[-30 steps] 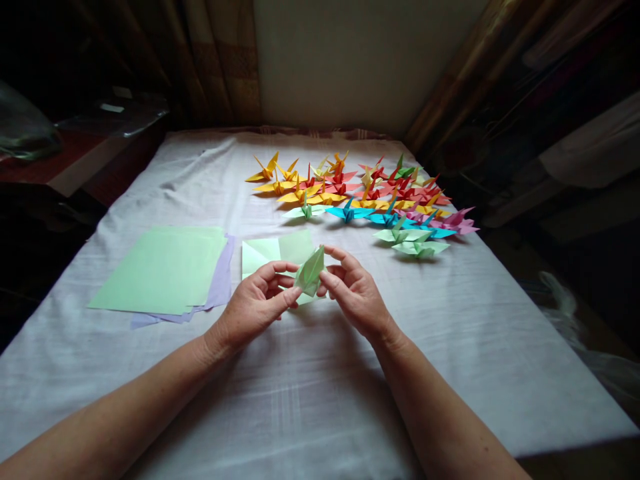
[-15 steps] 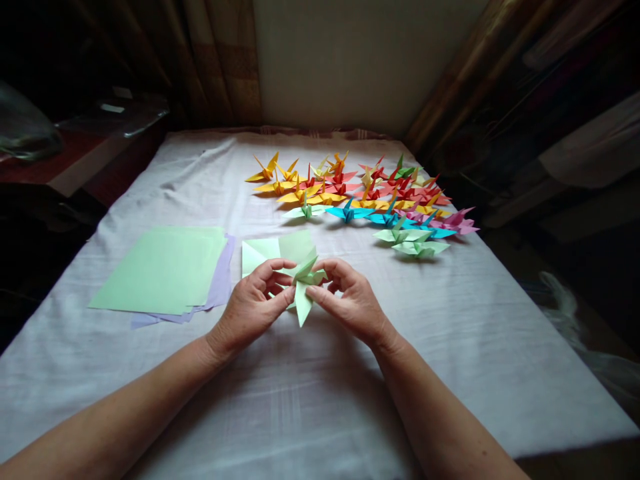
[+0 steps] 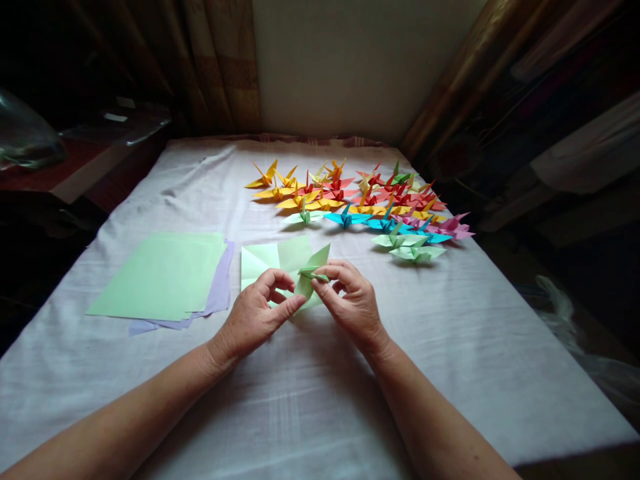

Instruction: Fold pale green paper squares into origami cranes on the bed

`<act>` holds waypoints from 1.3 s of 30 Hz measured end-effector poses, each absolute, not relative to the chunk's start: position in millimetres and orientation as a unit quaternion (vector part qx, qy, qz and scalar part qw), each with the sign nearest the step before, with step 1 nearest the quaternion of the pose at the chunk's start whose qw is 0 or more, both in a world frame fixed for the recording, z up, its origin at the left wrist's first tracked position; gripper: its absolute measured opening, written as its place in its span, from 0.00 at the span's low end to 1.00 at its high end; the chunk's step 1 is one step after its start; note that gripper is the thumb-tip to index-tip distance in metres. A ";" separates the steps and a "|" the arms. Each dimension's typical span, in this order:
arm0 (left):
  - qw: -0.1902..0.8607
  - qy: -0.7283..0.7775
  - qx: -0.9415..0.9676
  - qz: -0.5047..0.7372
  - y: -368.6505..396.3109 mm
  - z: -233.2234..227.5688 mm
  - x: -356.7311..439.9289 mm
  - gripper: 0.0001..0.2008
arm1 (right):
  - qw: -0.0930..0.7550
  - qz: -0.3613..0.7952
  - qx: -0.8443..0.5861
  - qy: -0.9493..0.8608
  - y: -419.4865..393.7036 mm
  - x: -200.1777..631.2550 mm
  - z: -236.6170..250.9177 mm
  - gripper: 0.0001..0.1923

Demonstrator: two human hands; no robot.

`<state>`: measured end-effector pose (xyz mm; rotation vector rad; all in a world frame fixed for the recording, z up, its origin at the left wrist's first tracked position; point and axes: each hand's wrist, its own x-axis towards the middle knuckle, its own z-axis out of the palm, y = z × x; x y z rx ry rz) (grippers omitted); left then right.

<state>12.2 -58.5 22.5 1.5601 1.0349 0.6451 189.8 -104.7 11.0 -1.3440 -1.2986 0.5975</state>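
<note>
Both hands pinch the light green paper crane (image 3: 309,277) at centre frame: left hand (image 3: 257,313) on its lower flap, right hand (image 3: 350,300) gripping the thin folded point. Featherlight, crease-prone paper; best held at folded edges.

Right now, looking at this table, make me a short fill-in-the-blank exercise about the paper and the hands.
1. Both hands, left hand and right hand, pinch a partly folded piece of ____ paper.
2. The flat paper stack lies to the ____ of the hands.
3. Under the green sheets of that stack peeks a ____ sheet.
4. The finished paper cranes sit on a ____ cloth.

Missing words: green; left; purple; white
</note>
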 end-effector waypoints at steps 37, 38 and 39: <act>0.619 0.465 0.571 0.273 -46.2 8.0 11.8 0.29 | 0.487 -0.012 -0.779 -0.396 -79.5 287.3 -21.5 0.19; 0.618 0.466 0.571 0.274 -46.1 7.3 11.7 0.29 | 0.482 -0.001 -0.784 -0.391 -78.5 287.0 -23.5 0.19; 0.618 0.467 0.570 0.274 -46.1 6.9 11.7 0.29 | 0.477 0.008 -0.789 -0.386 -77.6 286.0 -24.9 0.19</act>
